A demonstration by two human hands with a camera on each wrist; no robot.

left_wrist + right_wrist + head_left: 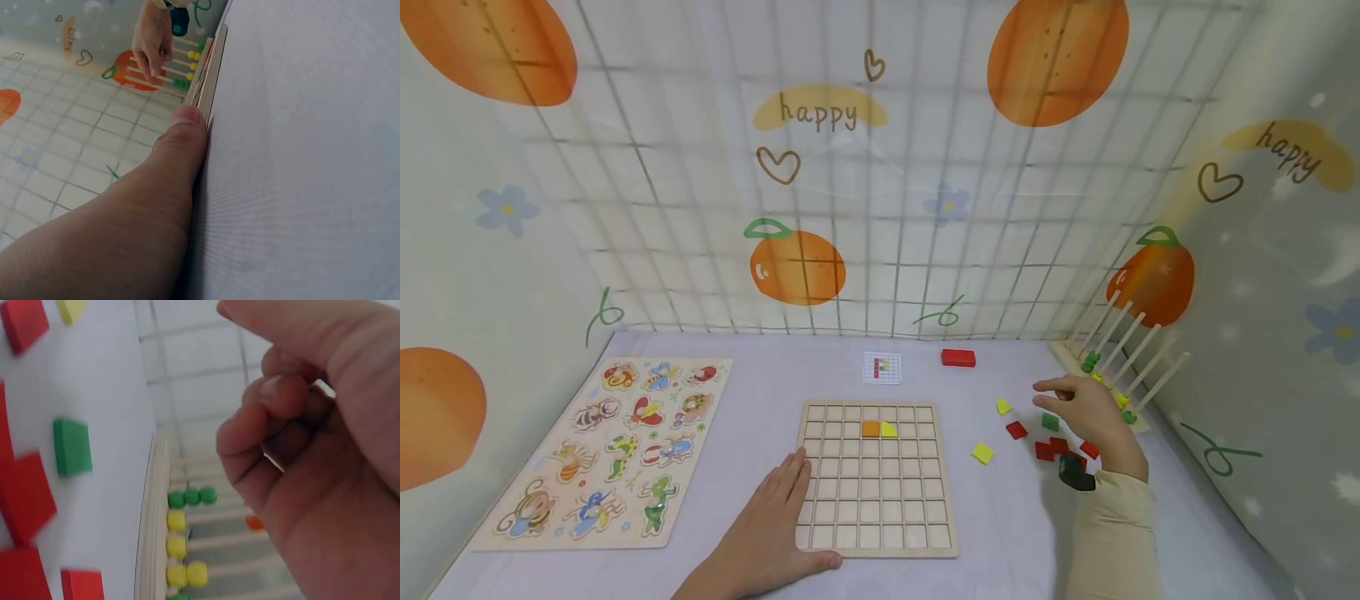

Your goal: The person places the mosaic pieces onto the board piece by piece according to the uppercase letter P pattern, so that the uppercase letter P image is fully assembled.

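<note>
My left hand (767, 525) lies along the left side of a wooden grid board (876, 552), fingers straight and thumb at its near edge. In the left wrist view the thumb (181, 140) meets the board's edge. An orange square (871, 428) and a yellow quarter-round piece (889, 429) sit side by side in the grid. Over the loose pieces at the right hovers my right hand (1093, 408), its fingers loosely bent and nothing visible between them. Below it are a green square (1050, 422) and several red squares (1017, 430). Two yellow pieces (982, 453) lie nearer the board.
A wooden insect puzzle (625, 442) lies at the left. Behind the grid board are a small pattern card (882, 367) and a red block (958, 358). A rack of pegs with green and yellow beads (1138, 421) stands at the right, close beyond my right hand.
</note>
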